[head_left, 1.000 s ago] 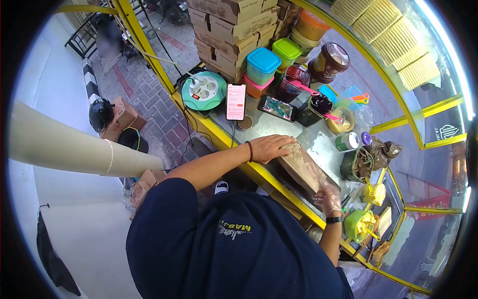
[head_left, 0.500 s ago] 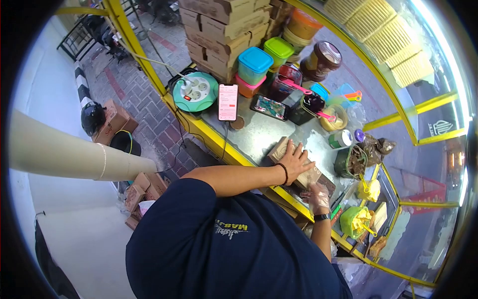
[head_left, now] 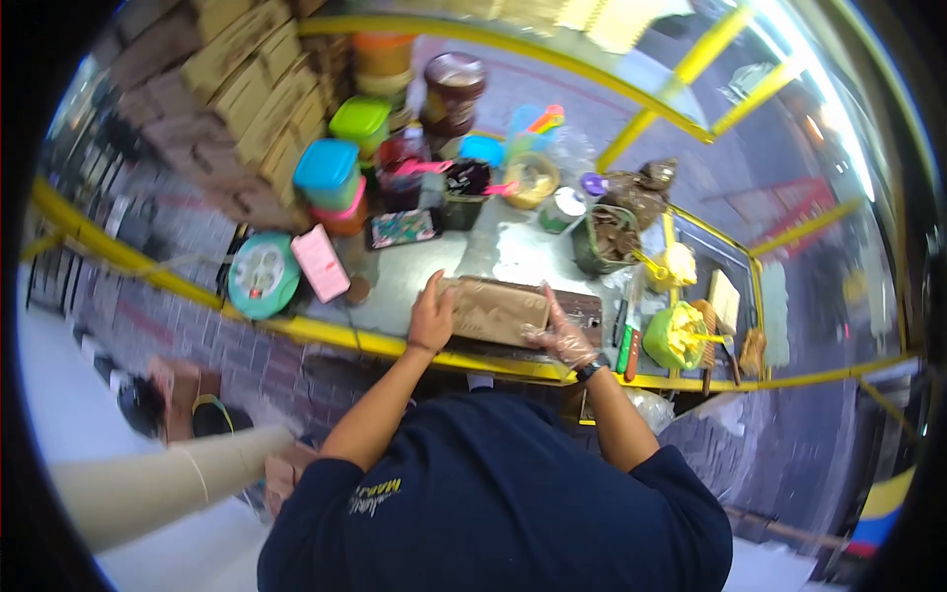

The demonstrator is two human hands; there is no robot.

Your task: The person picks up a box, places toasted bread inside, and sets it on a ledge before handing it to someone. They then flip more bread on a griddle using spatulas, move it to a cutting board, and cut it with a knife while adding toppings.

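A closed brown cardboard box lies on a dark board near the counter's front edge. At the box's left end, my left hand grips its side, fingers pointing up. My right hand, in a clear plastic glove, holds the right end with the thumb toward the box. Right of that hand are a green-handled knife and a red-handled tool. Beyond the board stands a tub of brown spread.
Stacked boxes rise at the back left. A cable reel, a pink-screened phone and a second phone are on the left. A green tub of yellow spread is at right; a yellow frame surrounds the counter.
The view has turned and the box now appears nearly level. My left hand has gone from flat on top of the box to its left end; my right hand holds the right end.
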